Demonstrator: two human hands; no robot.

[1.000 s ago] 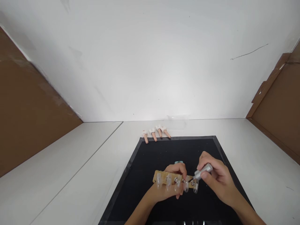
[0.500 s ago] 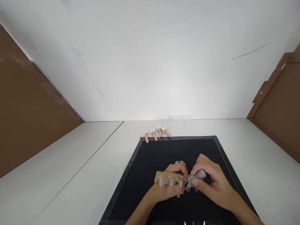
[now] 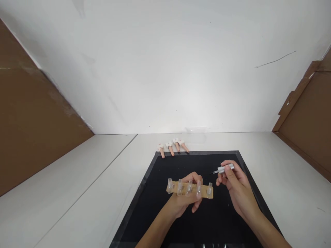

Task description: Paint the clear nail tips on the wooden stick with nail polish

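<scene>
My left hand is closed around a tan strip that looks like cardboard or wood. Several clear false nail tips stand along the strip in a row. To the right, my right hand pinches a small nail polish brush by its silver-grey handle. Its dark bristles point left, above the strip's right end and apart from the nail tips.
Under both hands lies a black mat with a taped edge. Several finger-shaped pieces with white ends rest at its far left edge. A white wall rises behind, with brown cardboard panels on both sides.
My right hand has drawn the brush away from the strip, up and to the right. My left hand has turned the strip, so the nail tips now point upward.
</scene>
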